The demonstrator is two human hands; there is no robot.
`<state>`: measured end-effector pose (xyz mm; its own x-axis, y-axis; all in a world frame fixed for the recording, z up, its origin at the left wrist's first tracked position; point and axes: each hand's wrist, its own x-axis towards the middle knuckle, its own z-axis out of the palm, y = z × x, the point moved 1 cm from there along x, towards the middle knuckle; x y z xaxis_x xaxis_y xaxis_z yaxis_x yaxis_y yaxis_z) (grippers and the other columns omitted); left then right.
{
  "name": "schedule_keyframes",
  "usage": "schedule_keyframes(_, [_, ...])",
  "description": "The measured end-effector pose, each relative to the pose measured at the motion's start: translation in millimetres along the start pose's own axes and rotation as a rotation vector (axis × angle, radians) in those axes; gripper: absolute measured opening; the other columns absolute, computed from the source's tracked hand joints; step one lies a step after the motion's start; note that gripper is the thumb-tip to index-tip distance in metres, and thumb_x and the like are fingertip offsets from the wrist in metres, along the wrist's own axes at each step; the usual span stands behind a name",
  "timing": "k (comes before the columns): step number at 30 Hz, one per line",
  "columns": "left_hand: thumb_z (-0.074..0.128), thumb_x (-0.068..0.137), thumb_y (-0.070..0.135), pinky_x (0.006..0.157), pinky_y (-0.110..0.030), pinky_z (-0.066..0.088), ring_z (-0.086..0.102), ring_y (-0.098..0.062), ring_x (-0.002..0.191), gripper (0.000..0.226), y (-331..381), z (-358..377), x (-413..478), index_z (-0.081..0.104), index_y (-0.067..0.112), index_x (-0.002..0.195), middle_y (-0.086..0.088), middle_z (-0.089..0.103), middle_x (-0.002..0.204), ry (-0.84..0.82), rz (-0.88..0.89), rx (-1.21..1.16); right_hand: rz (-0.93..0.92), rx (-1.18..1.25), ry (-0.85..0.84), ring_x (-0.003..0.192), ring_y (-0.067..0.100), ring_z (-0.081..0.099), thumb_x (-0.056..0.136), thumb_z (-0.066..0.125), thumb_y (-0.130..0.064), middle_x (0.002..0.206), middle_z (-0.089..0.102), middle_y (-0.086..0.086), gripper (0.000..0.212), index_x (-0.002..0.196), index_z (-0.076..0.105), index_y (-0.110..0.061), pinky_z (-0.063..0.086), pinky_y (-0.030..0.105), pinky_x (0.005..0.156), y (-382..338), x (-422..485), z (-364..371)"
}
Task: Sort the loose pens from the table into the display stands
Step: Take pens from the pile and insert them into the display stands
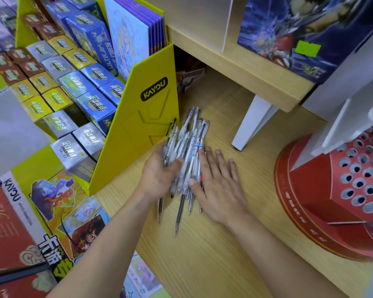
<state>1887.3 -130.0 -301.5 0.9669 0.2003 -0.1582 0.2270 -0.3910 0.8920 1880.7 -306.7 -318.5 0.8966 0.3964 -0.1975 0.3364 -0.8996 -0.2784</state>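
A bundle of several clear and white pens (188, 147) lies on the wooden table (213, 254), tips pointing toward me. My left hand (159, 175) curls round the bundle's left side, thumb on top. My right hand (219, 183) lies flat with straight fingers against the bundle's right side, its thumb touching the pens. A red display stand (353, 183) with many round holes stands at the right; its visible holes hold no pens.
A yellow KAYOU card display (144, 117) full of small boxes stands just left of the pens. A low wooden shelf (246, 67) on a white leg (252, 123) sits behind them. Card packs and a red box (7, 229) lie at the lower left.
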Motion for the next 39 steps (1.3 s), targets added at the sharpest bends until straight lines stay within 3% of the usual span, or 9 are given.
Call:
schedule_keyframes(3, [0.065, 0.098, 0.016, 0.080, -0.022, 0.053, 0.068, -0.005, 0.094, 0.030, -5.5, -9.5, -7.2, 0.058, 0.017, 0.128, 0.006, 0.073, 0.107, -0.007, 0.009, 0.001, 0.006, 0.019, 0.011, 0.153, 0.019, -0.021, 0.096, -0.005, -0.068, 0.168, -0.018, -0.003, 0.073, 0.155, -0.026, -0.029, -0.009, 0.047, 0.125, 0.1, -0.8, -0.4])
schedule_keyframes(7, [0.061, 0.101, 0.018, 0.053, -0.024, 0.043, 0.054, -0.006, 0.051, 0.012, -11.3, -21.1, -25.3, 0.056, 0.013, 0.110, 0.004, 0.063, 0.067, -0.019, -0.031, -0.043, 0.057, 0.081, 0.087, 0.155, 0.025, -0.003, 0.099, 0.004, -0.063, 0.170, 0.003, 0.005, 0.072, 0.160, -0.009, -0.027, 0.002, 0.047, 0.126, -1.0, -8.2, -5.2])
schedule_keyframes(10, [0.060, 0.102, 0.018, 0.048, -0.031, 0.043, 0.049, -0.016, 0.048, 0.015, -15.1, -27.5, -40.6, 0.053, 0.014, 0.115, 0.000, 0.054, 0.056, -0.016, -0.088, -0.150, 0.073, 0.133, 0.168, 0.152, 0.029, 0.010, 0.101, 0.019, -0.058, 0.165, 0.020, 0.009, 0.069, 0.160, 0.007, -0.025, 0.013, 0.048, 0.125, -4.9, -19.3, -12.0])
schedule_keyframes(14, [0.059, 0.102, 0.017, 0.041, -0.023, 0.038, 0.045, -0.014, 0.044, 0.018, -15.9, -27.7, -62.9, 0.050, 0.018, 0.118, 0.003, 0.050, 0.055, -0.030, -0.151, -0.228, 0.021, 0.217, 0.278, 0.139, 0.024, 0.032, 0.100, 0.032, -0.051, 0.149, 0.045, 0.003, 0.062, 0.152, 0.039, -0.018, 0.030, 0.048, 0.117, -15.3, -27.8, -21.4])
schedule_keyframes(18, [0.059, 0.102, 0.014, 0.042, -0.023, 0.035, 0.042, -0.014, 0.048, 0.018, -17.2, -17.4, -78.8, 0.053, 0.024, 0.116, 0.009, 0.049, 0.057, -0.060, -0.143, -0.299, 0.003, 0.266, 0.257, 0.122, 0.021, 0.045, 0.100, 0.038, -0.052, 0.132, 0.058, -0.003, 0.051, 0.138, 0.056, -0.024, 0.040, 0.043, 0.106, -24.2, -21.9, -27.8])
schedule_keyframes(21, [0.058, 0.102, 0.010, 0.041, -0.021, 0.033, 0.039, -0.012, 0.045, 0.019, -14.3, -7.0, -84.4, 0.053, 0.021, 0.117, 0.009, 0.048, 0.053, -0.093, -0.127, -0.342, -0.001, 0.347, 0.200, 0.115, 0.021, 0.052, 0.101, 0.047, -0.049, 0.120, 0.065, -0.007, 0.046, 0.140, 0.053, -0.025, 0.042, 0.042, 0.098, -29.0, -11.8, -33.9])
schedule_keyframes(30, [0.058, 0.102, 0.013, 0.042, -0.022, 0.036, 0.042, -0.013, 0.048, 0.025, -9.4, 7.0, -88.8, 0.052, 0.019, 0.126, 0.010, 0.050, 0.061, -0.110, -0.091, -0.362, 0.093, 0.729, 0.126, 0.090, 0.002, 0.065, 0.090, 0.073, -0.039, 0.101, 0.070, -0.014, 0.066, 0.148, 0.042, -0.031, 0.050, 0.029, 0.083, -25.1, -8.8, -41.3])
schedule_keyframes(35, [0.058, 0.102, 0.018, 0.055, -0.021, 0.041, 0.047, -0.009, 0.061, 0.018, -10.5, 4.0, -87.8, 0.055, 0.020, 0.120, 0.014, 0.057, 0.070, -0.087, -0.016, -0.320, 0.120, 0.915, 0.207, 0.079, 0.005, 0.070, 0.085, 0.080, -0.027, 0.094, 0.071, -0.008, 0.051, 0.128, 0.053, -0.033, 0.059, 0.035, 0.079, -23.5, -10.6, -44.6])
schedule_keyframes(39, [0.058, 0.098, 0.043, 0.079, -0.026, 0.050, 0.061, -0.008, 0.084, 0.030, -14.6, 1.5, -84.4, 0.055, 0.029, 0.123, 0.015, 0.069, 0.095, -0.077, -0.033, -0.274, 0.121, 0.945, 0.288, 0.075, 0.008, 0.071, 0.088, 0.077, -0.024, 0.099, 0.067, -0.008, 0.042, 0.120, 0.052, -0.036, 0.057, 0.034, 0.071, -24.6, -16.4, -51.6])
